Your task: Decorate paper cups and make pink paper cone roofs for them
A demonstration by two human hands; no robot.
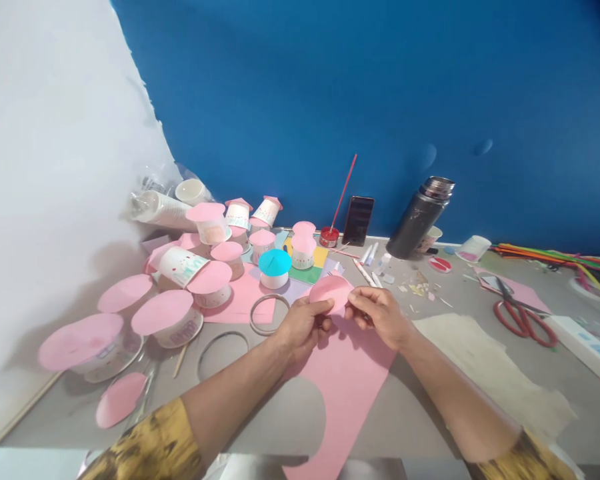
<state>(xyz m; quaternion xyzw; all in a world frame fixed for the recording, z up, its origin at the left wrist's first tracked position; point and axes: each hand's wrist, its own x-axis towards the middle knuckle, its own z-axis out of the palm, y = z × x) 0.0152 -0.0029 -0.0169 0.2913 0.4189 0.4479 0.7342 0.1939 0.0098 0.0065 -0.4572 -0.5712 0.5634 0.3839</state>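
Between my hands is a small pink paper disc (331, 291), held a little above the table. My left hand (305, 325) pinches its lower left edge, thumb on top. My right hand (376, 315) has its thumb and forefinger closed at the disc's right edge. Beneath both hands lies a pink paper sheet (353, 380) with a large rounded cut-out. Left of my hands sit two rings (269, 315), and past them a paper cup with a blue paper top (275, 268).
Several paper cups with pink tops (163, 313) crowd the left side. Along the blue wall stand a phone (359, 221), a red tin (329, 236) with a stick, and a dark flask (420, 217). Red-handled scissors (524, 320) and a white power strip (587, 347) lie at right.
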